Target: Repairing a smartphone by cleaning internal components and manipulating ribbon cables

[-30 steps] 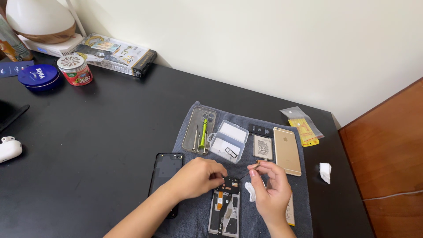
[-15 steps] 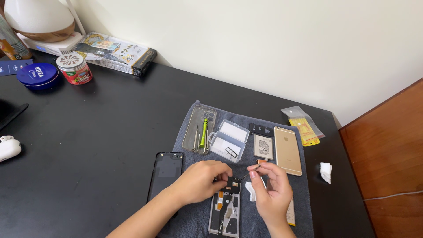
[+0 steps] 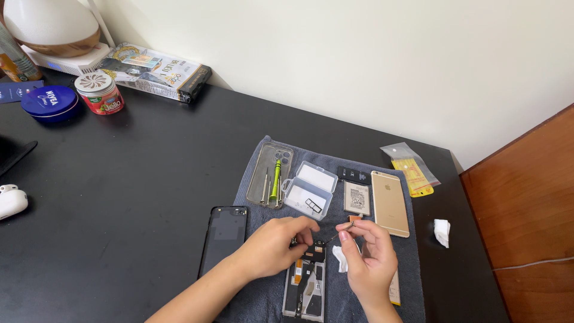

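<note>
The right hand (image 3: 369, 258) pinches a thin tool (image 3: 338, 232) between thumb and forefinger, its tip angled down to the upper end of the opened phone (image 3: 305, 286); the other fingers curl inward. The left hand (image 3: 272, 244) lies curled over that same upper end, its fingertips closed on some small dark part there, though the knuckles hide what exactly is gripped. The phone lies lengthwise on the grey towel (image 3: 365, 167), inner parts up, and its lower end is cut off by the frame's bottom edge. A crumpled white scrap (image 3: 339, 258) shows between the two hands, half covered by the right one. A pale strip (image 3: 394, 288) peeks from under the right wrist; what it is cannot be made out.

On the towel farther out: one clear phone case (image 3: 270, 164) holding three slim drivers, one with a green handle (image 3: 275, 179); one clear plastic box (image 3: 310, 190), lid open, with tiny parts too small to tell; one battery (image 3: 357, 198); one small black part (image 3: 354, 175); one gold phone (image 3: 390, 203), back up. One black back cover (image 3: 223, 234) lies at the towel's left edge.

Off the towel on the black table (image 3: 137, 179): one clear bag with a yellow card (image 3: 412, 168), one white wad (image 3: 442, 231), one blue tin (image 3: 49, 103), one red jar (image 3: 99, 92), one flat box (image 3: 156, 70), and a white earbud case (image 3: 12, 201) cut off at the left edge
</note>
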